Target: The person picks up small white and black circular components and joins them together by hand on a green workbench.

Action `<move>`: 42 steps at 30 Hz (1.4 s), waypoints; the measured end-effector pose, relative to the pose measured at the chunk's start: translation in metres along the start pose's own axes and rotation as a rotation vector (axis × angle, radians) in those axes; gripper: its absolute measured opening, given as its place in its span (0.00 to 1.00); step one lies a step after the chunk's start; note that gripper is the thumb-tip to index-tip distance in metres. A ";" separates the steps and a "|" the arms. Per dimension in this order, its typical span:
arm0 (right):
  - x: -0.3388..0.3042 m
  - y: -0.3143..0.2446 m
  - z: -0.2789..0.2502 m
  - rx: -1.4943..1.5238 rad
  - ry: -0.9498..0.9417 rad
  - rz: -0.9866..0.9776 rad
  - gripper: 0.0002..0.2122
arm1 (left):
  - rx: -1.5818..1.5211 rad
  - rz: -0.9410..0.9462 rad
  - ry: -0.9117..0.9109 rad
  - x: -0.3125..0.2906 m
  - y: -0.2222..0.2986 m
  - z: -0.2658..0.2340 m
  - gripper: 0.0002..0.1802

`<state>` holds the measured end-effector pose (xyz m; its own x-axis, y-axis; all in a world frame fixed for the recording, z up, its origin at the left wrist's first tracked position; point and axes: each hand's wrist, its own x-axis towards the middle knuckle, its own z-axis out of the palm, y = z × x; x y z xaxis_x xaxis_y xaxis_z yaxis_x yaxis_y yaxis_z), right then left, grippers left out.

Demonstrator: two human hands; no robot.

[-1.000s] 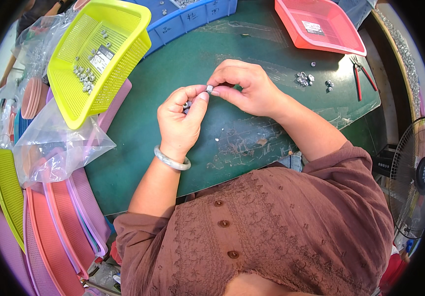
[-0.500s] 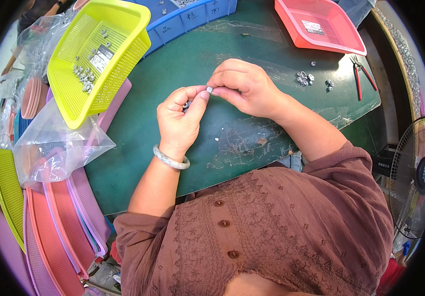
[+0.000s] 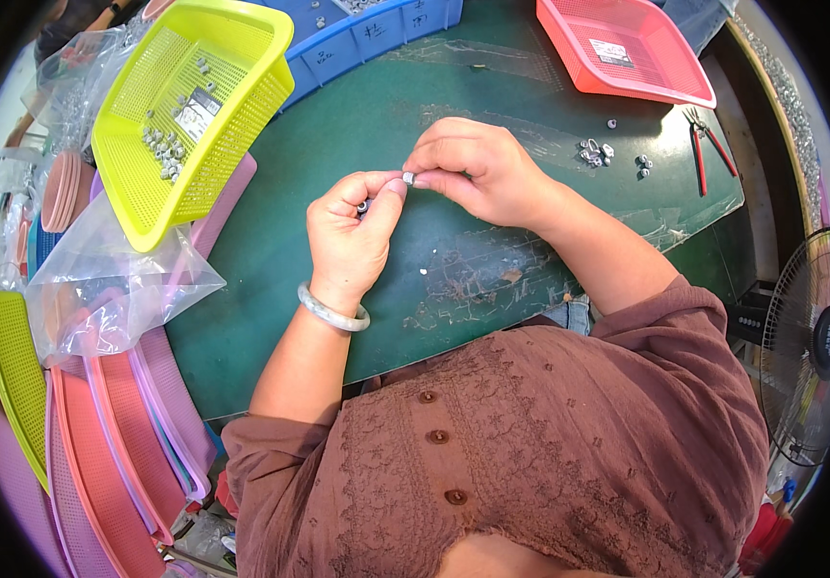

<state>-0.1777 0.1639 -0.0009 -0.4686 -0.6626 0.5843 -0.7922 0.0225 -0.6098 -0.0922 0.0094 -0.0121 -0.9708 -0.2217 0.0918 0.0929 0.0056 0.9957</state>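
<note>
Over the green table, my two hands meet at the fingertips around a small silvery metal piece. My left hand pinches it between thumb and forefinger. Another small metal piece shows in the curl of its other fingers. From the other side, my right hand is closed at the same piece, thumb and forefinger at its edge; its remaining fingers are bent. The exact kind of the piece is too small to make out.
A yellow-green basket with small metal pieces stands at left, beside a clear plastic bag. Behind are a blue bin and a pink basket. Loose metal parts and red-handled pliers lie at right. A fan stands beyond.
The small metal piece has turned slightly between my fingertips, and my right fingers have shifted a little. My left hand stays nearly in place.
</note>
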 end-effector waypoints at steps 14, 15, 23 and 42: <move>-0.002 0.001 0.000 0.315 -0.061 0.212 0.06 | -0.049 0.019 0.064 -0.002 0.001 0.003 0.03; -0.002 0.001 0.001 0.319 -0.050 0.214 0.06 | -0.050 0.019 0.062 -0.002 0.002 0.003 0.03; -0.002 0.001 0.002 0.363 -0.053 0.266 0.06 | -0.021 0.040 0.061 -0.003 0.001 0.003 0.03; -0.003 -0.002 -0.001 0.561 -0.116 0.552 0.06 | -0.009 0.028 0.021 -0.002 -0.003 0.003 0.02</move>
<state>-0.1747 0.1662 -0.0007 -0.6678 -0.7402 0.0784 -0.1276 0.0101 -0.9918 -0.0912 0.0126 -0.0156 -0.9628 -0.2424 0.1195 0.1222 0.0039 0.9925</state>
